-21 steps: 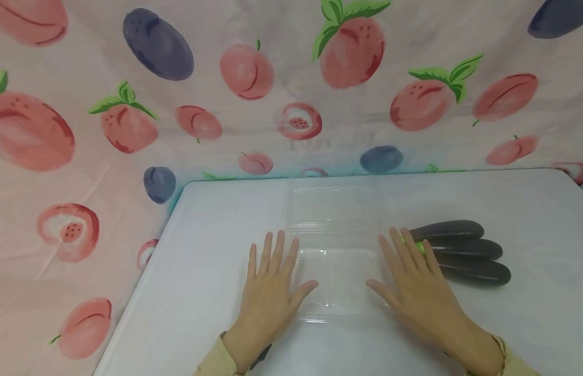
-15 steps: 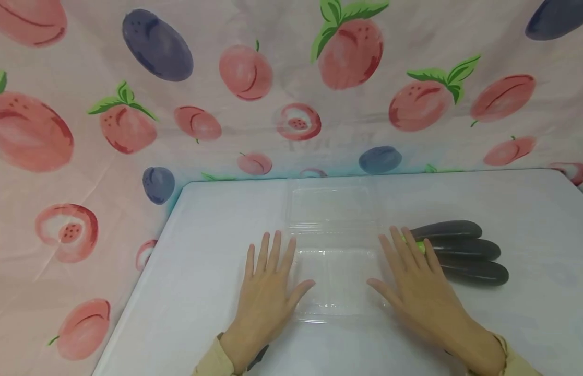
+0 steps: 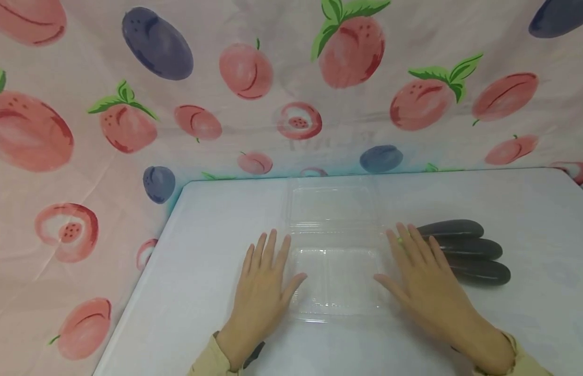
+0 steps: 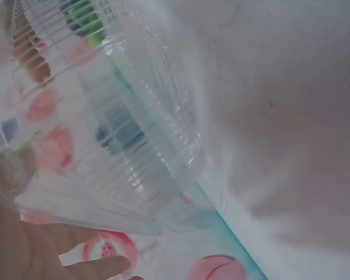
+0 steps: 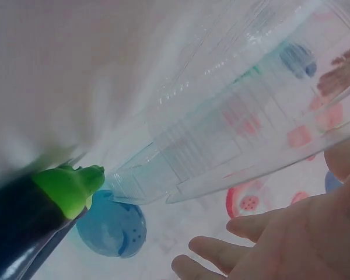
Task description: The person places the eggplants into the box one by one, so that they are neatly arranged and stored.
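Note:
An open clear plastic clamshell container [image 3: 338, 282] lies on the white table, its lid [image 3: 333, 206] folded back toward the wall. My left hand [image 3: 260, 292], palm down with fingers straight and spread, is at the container's left edge and holds nothing. On the other side my right hand [image 3: 427, 282] is spread the same way, between the container and several dark eggplants [image 3: 474, 249]. It covers their stem ends in the head view. The right wrist view shows one eggplant's green cap [image 5: 70, 186] beside the clear container wall [image 5: 221, 128], with the right fingers [image 5: 256, 224] extended.
The white table [image 3: 202, 219] meets a fruit-print cloth [image 3: 272, 31] at its back and left edges. The eggplants lie side by side to the right, their rounded ends pointing right.
Both hands have drifted slightly outward, the left to the left and the right to the right. The container and eggplants have stayed in place.

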A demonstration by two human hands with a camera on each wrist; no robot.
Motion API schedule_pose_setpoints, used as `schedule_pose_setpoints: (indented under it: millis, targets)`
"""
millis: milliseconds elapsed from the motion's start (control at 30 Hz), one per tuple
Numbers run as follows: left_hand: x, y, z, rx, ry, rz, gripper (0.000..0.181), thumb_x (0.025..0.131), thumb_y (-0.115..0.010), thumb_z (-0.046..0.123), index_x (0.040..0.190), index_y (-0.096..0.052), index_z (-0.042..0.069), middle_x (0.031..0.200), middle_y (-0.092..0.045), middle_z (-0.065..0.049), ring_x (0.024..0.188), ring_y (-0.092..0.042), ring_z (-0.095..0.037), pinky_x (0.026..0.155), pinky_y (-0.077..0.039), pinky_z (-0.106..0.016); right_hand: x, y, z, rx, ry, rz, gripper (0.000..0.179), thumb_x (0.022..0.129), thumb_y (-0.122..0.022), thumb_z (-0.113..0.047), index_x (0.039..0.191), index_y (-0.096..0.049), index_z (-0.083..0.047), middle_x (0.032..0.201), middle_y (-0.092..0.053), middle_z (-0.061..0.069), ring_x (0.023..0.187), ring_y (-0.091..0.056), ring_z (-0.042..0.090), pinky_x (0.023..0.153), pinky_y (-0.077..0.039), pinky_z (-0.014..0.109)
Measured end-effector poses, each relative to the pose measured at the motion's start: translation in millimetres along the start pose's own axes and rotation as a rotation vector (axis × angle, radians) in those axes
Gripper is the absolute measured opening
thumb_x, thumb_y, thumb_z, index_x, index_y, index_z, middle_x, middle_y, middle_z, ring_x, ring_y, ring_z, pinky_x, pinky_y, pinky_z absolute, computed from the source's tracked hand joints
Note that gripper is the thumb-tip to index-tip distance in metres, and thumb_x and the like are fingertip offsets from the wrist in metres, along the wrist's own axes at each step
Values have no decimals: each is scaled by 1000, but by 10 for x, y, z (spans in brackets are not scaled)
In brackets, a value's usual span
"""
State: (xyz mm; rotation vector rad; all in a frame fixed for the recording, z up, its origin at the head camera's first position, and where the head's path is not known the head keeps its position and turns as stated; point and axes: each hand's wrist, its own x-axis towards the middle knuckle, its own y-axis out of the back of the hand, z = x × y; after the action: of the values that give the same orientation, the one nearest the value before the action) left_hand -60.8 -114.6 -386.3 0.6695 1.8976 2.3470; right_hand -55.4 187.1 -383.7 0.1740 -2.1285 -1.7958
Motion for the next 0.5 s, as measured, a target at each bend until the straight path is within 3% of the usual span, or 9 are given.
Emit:
schedule_pose_setpoints:
  millis: [300, 500]
  targets:
    - [-13, 1, -41, -50, 14, 2, 68, 100, -50, 50, 152, -38, 9, 158, -34, -18, 147, -31, -35, 122, -25, -52, -24, 34, 74, 5, -9, -7, 78, 103, -44, -51, 158, -15, -3, 160, -22, 24, 150, -16, 40, 126, 6, 48]
    - [-6, 19, -44, -86, 18, 45, 63, 100, -52, 46, 149, -42, 8, 155, -39, -17, 145, -35, -33, 121, -28, -48, -32, 42, 121, 8, 9, 34, 72, 103, -47, -43, 155, -23, 0, 157, -27, 26, 146, -22, 41, 127, -6, 48]
